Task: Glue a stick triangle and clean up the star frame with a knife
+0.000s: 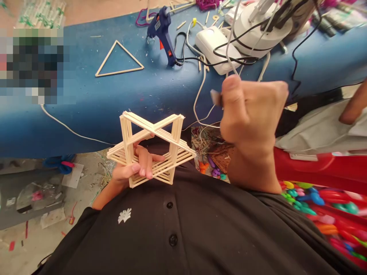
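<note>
A star-shaped frame of stacked pale wooden sticks (pixel 151 128), six-pointed and several layers deep, is held before my chest. My left hand (pixel 140 162) grips it from the lower left, its fingers reaching inside the frame and its thumb over the sticks. To the right, my right hand (pixel 252 110) is raised as a fist, somewhat blurred. A small flat greyish piece (pixel 216 97) sticks out past the thumb; the rest is hidden in the fist. On the blue table lies a triangle of three sticks (pixel 119 72), apart from both hands.
A blue glue gun (pixel 163 32) lies on the blue table (pixel 77 99), its black cord running to a white power strip (pixel 213 46). Near it stands a white round base (pixel 258 30) with cables. Cords hang over the edge. Colourful balloons (pixel 315 202) lie lower right.
</note>
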A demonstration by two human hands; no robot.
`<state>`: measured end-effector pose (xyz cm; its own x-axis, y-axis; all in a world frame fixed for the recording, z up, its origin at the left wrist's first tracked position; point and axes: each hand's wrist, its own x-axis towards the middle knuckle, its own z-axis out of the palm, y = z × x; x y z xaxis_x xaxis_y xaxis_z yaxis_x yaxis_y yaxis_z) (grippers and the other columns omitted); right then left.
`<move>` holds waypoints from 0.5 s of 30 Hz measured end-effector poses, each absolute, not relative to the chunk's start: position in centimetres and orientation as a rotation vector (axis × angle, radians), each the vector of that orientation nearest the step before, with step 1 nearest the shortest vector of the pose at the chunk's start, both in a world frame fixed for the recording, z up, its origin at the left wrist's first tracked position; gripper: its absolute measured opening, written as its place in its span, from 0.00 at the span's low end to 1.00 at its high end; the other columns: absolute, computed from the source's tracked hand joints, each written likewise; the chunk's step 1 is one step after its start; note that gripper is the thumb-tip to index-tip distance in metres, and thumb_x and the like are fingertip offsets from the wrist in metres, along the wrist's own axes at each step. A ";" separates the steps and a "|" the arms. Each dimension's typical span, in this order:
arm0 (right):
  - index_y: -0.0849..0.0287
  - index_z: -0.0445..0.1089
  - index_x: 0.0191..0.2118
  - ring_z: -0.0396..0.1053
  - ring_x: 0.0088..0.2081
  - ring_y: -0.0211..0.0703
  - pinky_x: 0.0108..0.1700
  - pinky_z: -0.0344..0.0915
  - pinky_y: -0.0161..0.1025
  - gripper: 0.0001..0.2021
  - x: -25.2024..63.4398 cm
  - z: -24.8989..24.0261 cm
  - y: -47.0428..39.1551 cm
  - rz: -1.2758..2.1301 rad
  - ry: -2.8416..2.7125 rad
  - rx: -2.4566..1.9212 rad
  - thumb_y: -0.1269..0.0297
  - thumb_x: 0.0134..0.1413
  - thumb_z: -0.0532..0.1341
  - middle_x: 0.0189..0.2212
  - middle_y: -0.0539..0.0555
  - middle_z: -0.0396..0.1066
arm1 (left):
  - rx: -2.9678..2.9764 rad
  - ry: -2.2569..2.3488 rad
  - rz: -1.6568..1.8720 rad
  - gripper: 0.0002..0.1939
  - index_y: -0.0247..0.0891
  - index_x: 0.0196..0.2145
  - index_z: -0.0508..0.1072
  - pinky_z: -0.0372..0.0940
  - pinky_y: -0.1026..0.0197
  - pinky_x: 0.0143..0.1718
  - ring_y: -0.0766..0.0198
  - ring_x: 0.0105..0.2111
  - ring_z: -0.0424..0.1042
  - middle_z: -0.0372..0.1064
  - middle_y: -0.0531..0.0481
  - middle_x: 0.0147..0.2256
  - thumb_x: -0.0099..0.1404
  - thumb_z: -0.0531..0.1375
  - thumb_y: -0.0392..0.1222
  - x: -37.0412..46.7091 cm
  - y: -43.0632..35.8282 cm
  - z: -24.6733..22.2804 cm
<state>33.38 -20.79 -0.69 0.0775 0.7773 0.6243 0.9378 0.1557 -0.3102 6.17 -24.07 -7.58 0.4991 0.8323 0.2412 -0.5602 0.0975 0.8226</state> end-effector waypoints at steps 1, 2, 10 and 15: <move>0.54 0.58 0.18 0.46 0.22 0.38 0.32 0.41 0.47 0.30 32.8 -0.9 -21.5 -0.248 -1.790 -1.591 0.54 0.78 0.50 0.16 0.50 0.53 | 1.045 0.323 1.059 0.18 0.42 0.53 0.81 0.81 0.50 0.49 0.69 0.14 0.61 0.59 0.64 0.16 0.66 0.68 0.47 6.4 -24.0 -7.6; 0.55 0.58 0.18 0.47 0.22 0.38 0.31 0.41 0.46 0.29 32.1 -1.1 -22.1 -0.215 -1.842 -1.551 0.55 0.76 0.52 0.15 0.49 0.54 | 1.053 0.327 1.060 0.16 0.42 0.50 0.81 0.81 0.49 0.50 0.69 0.13 0.60 0.58 0.64 0.16 0.66 0.68 0.48 6.5 -24.0 -7.6; 0.56 0.61 0.21 0.58 0.24 0.38 0.31 0.43 0.44 0.30 29.6 -1.7 -22.8 -0.255 -1.936 -1.632 0.53 0.78 0.47 0.18 0.52 0.64 | 1.177 0.361 0.944 0.17 0.42 0.26 0.74 0.78 0.41 0.59 0.67 0.16 0.63 0.57 0.60 0.15 0.67 0.68 0.54 5.7 -24.0 -8.1; 0.55 0.62 0.22 0.55 0.24 0.39 0.33 0.41 0.46 0.28 30.3 -2.1 -21.6 -0.317 -1.733 -1.689 0.54 0.77 0.51 0.19 0.53 0.62 | 1.167 0.435 0.925 0.17 0.44 0.26 0.76 0.79 0.41 0.57 0.65 0.15 0.63 0.58 0.59 0.14 0.67 0.69 0.55 5.5 -24.3 -7.6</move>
<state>30.32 -21.63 -2.13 0.0804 0.7832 0.6165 0.9507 0.1256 -0.2836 5.54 -24.27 -7.58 0.5745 0.8028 0.1599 -0.3893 0.0962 0.9161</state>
